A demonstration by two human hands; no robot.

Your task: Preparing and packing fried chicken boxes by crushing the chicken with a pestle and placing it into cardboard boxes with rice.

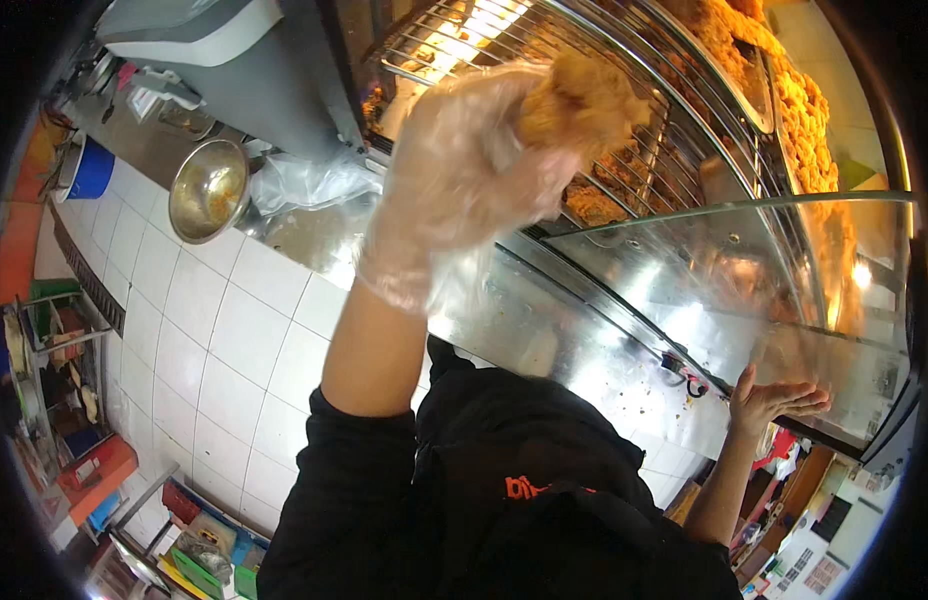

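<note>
My left hand (471, 165), in a clear plastic glove, grips a piece of fried chicken (584, 101) that is blurred. It is raised in front of the warming display cabinet's wire rack (659, 161), where browned fried pieces (595, 206) lie. My right hand (779, 399) is bare, thumb up and fingers stretched out, against or very near the glass panel (734, 277) of the cabinet; exact contact cannot be told. The panel covers the right part of the cabinet's front, and its left part stands uncovered.
Heaped fried food (805, 112) fills the cabinet's upper right. Below the cabinet runs a steel counter (531, 322) with crumbs. A metal bowl (209, 191) and a clear plastic bag (306, 184) sit on the left, near a grey machine (261, 75). Shelving with boxes (96, 472) stands at lower left.
</note>
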